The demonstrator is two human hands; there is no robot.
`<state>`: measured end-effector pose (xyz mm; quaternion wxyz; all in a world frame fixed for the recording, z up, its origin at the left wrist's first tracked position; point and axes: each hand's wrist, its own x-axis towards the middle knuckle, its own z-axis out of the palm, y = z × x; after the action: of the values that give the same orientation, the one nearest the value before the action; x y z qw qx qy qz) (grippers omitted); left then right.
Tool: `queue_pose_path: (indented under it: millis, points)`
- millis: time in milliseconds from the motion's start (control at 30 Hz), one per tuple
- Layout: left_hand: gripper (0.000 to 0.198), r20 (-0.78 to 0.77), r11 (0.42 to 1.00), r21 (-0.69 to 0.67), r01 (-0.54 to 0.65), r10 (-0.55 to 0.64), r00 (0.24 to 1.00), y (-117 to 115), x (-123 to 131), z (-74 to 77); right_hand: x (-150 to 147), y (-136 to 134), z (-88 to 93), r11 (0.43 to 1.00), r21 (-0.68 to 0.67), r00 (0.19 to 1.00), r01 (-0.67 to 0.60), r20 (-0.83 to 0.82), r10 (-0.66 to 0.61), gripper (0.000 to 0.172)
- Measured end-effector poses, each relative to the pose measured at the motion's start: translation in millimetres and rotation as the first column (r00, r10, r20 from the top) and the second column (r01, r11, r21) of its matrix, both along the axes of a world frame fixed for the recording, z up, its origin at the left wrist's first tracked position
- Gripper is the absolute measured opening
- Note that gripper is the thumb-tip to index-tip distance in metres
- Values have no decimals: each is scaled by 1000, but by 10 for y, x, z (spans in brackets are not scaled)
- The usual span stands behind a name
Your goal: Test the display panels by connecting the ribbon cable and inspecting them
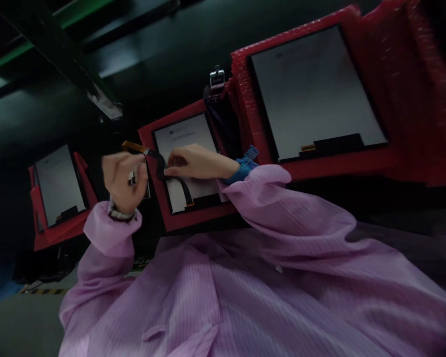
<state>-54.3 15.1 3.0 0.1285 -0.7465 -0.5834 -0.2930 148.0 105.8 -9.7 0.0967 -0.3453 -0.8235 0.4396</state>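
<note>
On a red bubble-wrap sheet in the middle lies a display panel (pixel 178 136) with a whitish face. A black flex cable (pixel 186 187) with an orange end rises from its lower edge and bends up to the left. My right hand (pixel 198 161) reaches in over the panel, thumb and fingers pinched on the flex cable's bend. My left hand (pixel 122 183), slightly blurred, is curled beside the panel's left edge, below the cable's free orange end. Something small, whitish and dark shows within its fingers; its kind is unclear.
To the right, a larger-looking panel (pixel 315 89) rests on red bubble wrap (pixel 397 99). Another panel (pixel 59 186) lies on red wrap at the left. A metal clip-like piece (pixel 217 79) stands behind the middle panel. A dark green beam (pixel 59 54) crosses the upper left.
</note>
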Motion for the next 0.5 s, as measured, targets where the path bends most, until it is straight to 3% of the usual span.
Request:
queue_pose_path:
  millis: [67, 133, 233, 333, 500]
  points:
    - [21, -15, 970, -138, 202, -206, 978, -219, 238, -17, -9, 32, 5, 1000, 18, 1000, -21, -5, 21, 30]
    - [17, -34, 919, -267, 290, -309, 950, -413, 454, -85, -3, 61, 18, 1000, 9, 999, -29, -25, 30, 34]
    - [19, -35, 900, -358, 249, -280, 959, -594, 641, -232, 46, 84, 50, 999, 24, 1000, 28, -12, -28, 35]
    - [23, -2, 906, -376, 194, -210, 978, -651, 663, -352, 118, 72, 70, 974, 146, 975, 174, 110, -191, 30]
    - [28, -11, 919, -354, 173, -189, 982, -680, 633, -417, 197, 62, 44, 814, 376, 810, 444, 220, -544, 34]
